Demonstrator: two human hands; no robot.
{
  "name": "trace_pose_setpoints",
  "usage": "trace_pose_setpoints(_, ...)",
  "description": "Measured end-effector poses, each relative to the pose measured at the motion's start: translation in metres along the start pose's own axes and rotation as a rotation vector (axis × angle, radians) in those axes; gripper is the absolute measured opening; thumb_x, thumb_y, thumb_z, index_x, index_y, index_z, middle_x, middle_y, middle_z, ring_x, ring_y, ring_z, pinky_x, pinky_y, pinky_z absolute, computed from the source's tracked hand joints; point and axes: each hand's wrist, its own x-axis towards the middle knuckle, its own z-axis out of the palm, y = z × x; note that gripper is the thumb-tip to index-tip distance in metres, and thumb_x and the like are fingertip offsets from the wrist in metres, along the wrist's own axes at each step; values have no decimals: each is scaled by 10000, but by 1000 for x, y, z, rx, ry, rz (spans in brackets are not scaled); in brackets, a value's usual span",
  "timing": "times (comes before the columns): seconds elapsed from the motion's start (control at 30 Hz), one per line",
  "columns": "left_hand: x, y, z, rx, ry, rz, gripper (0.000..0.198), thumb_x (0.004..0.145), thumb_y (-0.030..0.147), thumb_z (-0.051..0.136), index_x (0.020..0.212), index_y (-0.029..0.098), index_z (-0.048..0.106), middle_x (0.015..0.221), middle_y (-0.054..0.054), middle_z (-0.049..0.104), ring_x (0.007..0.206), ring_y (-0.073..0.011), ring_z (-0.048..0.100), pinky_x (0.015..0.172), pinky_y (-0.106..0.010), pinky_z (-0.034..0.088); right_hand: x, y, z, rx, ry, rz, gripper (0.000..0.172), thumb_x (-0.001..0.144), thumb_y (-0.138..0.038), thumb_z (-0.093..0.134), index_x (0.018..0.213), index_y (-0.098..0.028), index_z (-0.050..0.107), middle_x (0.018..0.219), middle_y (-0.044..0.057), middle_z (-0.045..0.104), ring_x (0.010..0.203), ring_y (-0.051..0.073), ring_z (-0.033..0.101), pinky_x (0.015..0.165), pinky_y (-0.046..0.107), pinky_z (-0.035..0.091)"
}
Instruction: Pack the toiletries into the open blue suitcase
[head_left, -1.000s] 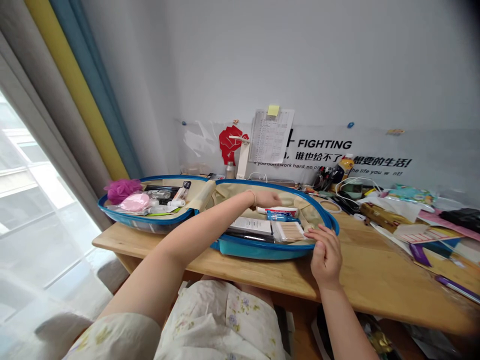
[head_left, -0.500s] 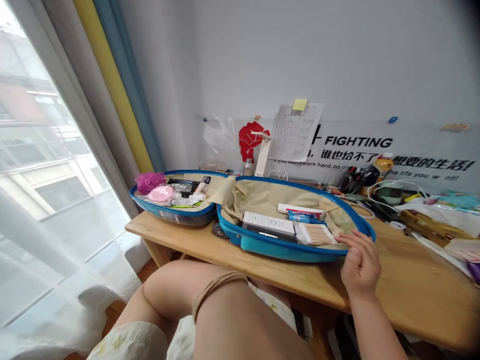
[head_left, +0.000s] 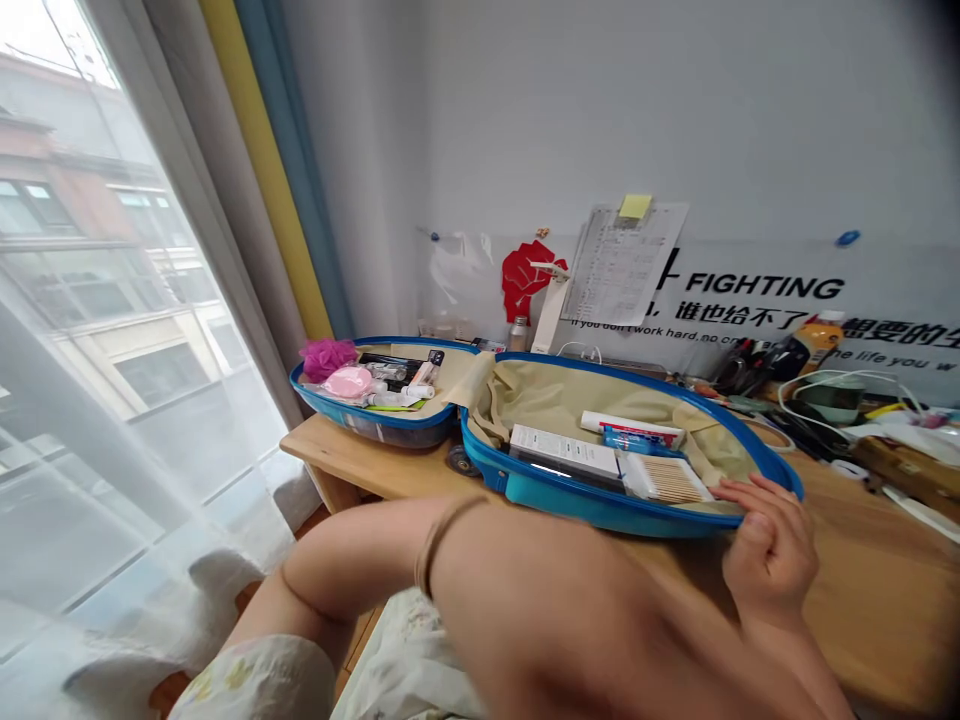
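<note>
The right grip (head_left: 772, 545) rests on the near rim of the open blue suitcase (head_left: 600, 508), its fingers half curled and not clasping the rim. Just left of that grip lies a clear box of cotton swabs (head_left: 664, 478), then a flat white box (head_left: 564, 450). Beyond them lies a toothpaste tube (head_left: 630, 427). The left grip (head_left: 585, 620) hangs blurred and close to the camera, nearer than the table (head_left: 885, 590), with a hair band (head_left: 442, 535) round its wrist. Its fingers cannot be made out.

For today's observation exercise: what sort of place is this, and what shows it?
Probably a home bedroom or study: a cluttered wooden desk beside a curtained window, a motivational poster on the wall, and an open blue suitcase of toiletries.
</note>
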Motion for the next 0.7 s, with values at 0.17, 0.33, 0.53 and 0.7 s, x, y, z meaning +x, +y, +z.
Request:
trace_pose_setpoints(0.17,-38,-79,-28,158,283,-725,454,968,402,272,1271,248,572,1389,-63,549,1298,-228,496,1122,-371,365,-1,-1,0,33,-6,36,325,920,-273,361,822,-191,660,842,102,683,1054,296,640,949,530,486)
trace_pose_setpoints(0.33,-110,-166,-24,303,182,-1551,560,837,363,511,1313,69,495,1376,-269,481,1288,-398,463,1013,-503,410,0,-3,0,56,2,39,312,919,-279,375,824,-204,662,839,99,683,1030,294,639,940,523,484)
trace_pose_setpoints(0.53,-162,-197,-10,290,164,-1787,613,755,332,592,1297,60,498,1339,-331,492,1238,-479,487,889,-591,453,-2,-3,-1,69,-14,42,296,922,-244,380,864,-203,667,886,101,686,1065,284,618,953,511,464)
trace_pose_setpoints(0.7,-170,-208,-3,264,169,-1784,549,764,350,591,1232,63,571,1324,-316,512,1208,-438,533,925,-528,447,-3,-4,-2,51,-28,59,313,936,-246,363,877,-197,667,919,95,692,1090,265,609,955,491,462)
